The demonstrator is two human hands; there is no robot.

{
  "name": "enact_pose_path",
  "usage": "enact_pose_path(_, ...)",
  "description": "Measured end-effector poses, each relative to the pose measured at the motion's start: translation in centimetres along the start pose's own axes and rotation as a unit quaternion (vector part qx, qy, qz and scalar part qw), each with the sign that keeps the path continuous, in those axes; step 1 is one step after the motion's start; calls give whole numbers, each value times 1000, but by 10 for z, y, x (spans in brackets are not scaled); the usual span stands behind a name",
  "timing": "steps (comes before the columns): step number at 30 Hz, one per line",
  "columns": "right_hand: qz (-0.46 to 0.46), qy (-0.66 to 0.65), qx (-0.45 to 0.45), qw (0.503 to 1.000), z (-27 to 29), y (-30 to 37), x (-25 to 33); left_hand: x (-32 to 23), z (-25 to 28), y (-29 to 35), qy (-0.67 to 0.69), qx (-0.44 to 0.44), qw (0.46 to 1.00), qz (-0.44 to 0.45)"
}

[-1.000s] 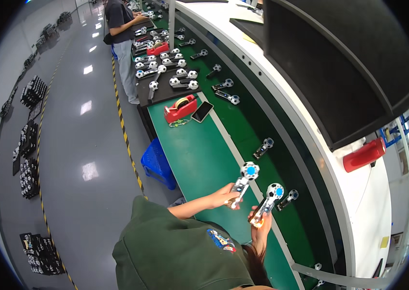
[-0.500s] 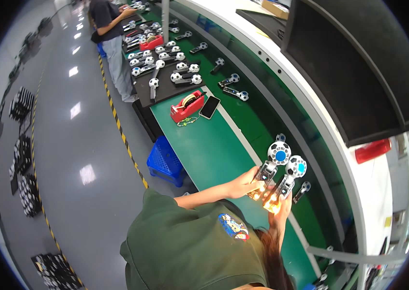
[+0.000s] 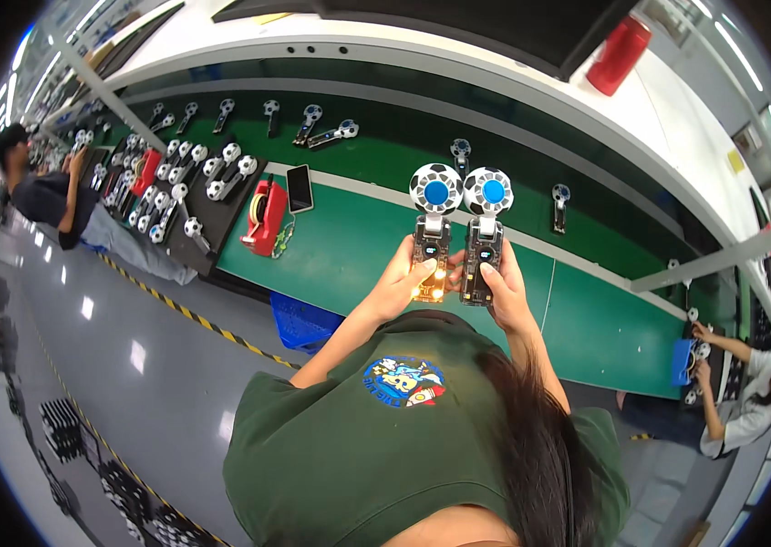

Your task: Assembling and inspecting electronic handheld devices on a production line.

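My left hand (image 3: 394, 284) pinches one soccer-ball-topped gadget (image 3: 432, 239) (its bottom glows orange), and my right hand (image 3: 507, 287) pinches a matching gadget (image 3: 484, 239) — both over the green bench (image 3: 358, 219). I think this step is holding them side by side — moving on calls for a steady grip.

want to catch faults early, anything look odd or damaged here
One mismatch: the ball-topped device in the left hand glows orange at its lower end; its twin in the right hand shows no such bright glow. No spill or damage shows.
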State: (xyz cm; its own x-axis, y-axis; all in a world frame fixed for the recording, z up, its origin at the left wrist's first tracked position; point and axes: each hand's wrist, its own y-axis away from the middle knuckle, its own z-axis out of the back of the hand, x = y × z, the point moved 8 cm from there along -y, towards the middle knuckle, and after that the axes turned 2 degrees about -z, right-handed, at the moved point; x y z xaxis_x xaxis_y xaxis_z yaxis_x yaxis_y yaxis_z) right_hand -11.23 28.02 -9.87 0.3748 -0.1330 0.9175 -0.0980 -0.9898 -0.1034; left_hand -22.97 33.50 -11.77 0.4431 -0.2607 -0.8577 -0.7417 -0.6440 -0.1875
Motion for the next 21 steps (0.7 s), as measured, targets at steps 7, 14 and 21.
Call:
enact_pose_path(7, -9, -19, -12, 1000, 5, 4, 2, 11, 2, -9, -35, 21, 999, 21)
enact_pose_path(14, -22, 3, 16, 1000, 6, 0, -4, 7, 2, -10, -30, 26, 999, -22)
enact_pose_path(21, -35, 4, 42, 999, -16, -8, -6, -7, 18, 6, -32, -35, 997, -62)
